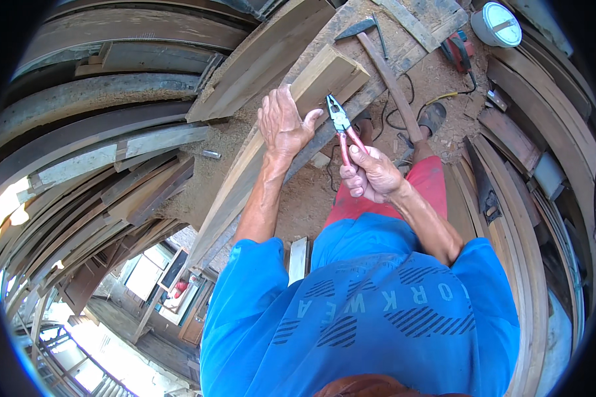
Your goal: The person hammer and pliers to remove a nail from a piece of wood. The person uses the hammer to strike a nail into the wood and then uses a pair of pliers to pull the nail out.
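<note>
My left hand (pixel 283 124) flat on wooden plank (pixel 324 78), fingers spread open. Right hand (pixel 371 175) fingers gripping red-handled pliers (pixel 342 129), jaws open at plank edge. Hammer (pixel 384 63) lying beyond.

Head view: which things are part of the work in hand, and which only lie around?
In use:
- left hand on the wooden board
- right hand holding red-handled pliers

Lying about:
- hammer
- power tool with cable
- white round lamp

Pliers (pixel 342 129) right of plank (pixel 324 76) — hammer (pixel 384 59) beyond
</note>
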### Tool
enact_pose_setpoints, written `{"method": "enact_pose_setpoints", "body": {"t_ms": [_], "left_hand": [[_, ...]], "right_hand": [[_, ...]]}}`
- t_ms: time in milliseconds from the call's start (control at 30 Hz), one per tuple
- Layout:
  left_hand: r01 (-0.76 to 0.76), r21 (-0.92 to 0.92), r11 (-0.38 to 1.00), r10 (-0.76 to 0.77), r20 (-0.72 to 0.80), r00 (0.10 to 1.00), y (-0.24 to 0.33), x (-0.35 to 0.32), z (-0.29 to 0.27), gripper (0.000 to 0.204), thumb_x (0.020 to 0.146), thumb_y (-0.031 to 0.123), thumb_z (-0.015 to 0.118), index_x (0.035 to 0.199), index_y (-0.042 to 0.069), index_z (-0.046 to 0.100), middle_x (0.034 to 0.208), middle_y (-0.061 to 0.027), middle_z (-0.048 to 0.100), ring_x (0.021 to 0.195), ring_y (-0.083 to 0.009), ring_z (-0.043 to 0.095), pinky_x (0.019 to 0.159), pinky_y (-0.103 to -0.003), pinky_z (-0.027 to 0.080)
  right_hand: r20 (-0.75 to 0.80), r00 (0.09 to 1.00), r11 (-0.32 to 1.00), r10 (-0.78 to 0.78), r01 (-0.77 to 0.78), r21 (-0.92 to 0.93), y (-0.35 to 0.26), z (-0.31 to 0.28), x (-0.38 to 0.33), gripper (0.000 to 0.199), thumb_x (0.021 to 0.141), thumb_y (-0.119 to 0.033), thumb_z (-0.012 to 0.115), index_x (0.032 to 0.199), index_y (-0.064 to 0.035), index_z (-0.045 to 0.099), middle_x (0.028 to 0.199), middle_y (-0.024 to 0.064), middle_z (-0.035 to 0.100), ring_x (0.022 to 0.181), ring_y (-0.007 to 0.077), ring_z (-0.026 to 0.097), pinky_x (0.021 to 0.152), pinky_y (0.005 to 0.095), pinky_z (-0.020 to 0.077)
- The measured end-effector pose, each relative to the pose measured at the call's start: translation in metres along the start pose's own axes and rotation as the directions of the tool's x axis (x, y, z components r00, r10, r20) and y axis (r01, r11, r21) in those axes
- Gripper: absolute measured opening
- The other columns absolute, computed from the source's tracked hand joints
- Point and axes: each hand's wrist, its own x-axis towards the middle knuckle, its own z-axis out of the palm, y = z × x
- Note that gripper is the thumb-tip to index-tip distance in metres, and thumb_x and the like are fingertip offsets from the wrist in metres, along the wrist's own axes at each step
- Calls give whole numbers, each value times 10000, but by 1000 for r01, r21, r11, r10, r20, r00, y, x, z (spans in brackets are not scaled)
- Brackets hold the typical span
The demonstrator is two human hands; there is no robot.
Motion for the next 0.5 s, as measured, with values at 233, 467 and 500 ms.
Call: {"method": "enact_pose_setpoints", "body": {"t_ms": [233,467,500], "left_hand": [[-3,-6,1000,3,10,1000,1,-1,-1,881,654,377,959,1322,-12,534,1151,-187,642,1048,-392,625,871,-495,506],[-18,-4,1000,18,-31,999,2,-4,1,862,644,361,965,1298,-9,543,1132,-187,645,1032,-394,627,854,-496,510],[-18,-4,1000,18,-31,999,3,-3,-1,862,644,361,965,1298,-9,543,1132,-187,645,1032,-394,627,854,-496,510]], "right_hand": [[-8,1000,998,30,-31,-56,-9,-10,-2,271,1070,-427,621,1052,-188,496,809,3,571,625,93,502,518,260,442],[69,996,993,60,-67,96,-7,-16,-2,289,1066,-449,621,1076,-185,504,818,5,571,624,83,501,514,259,445],[-58,998,947,-39,18,-321,-13,-19,-1,294,1083,-438,595,1062,-161,499,813,-4,573,618,87,513,518,257,455]]}}
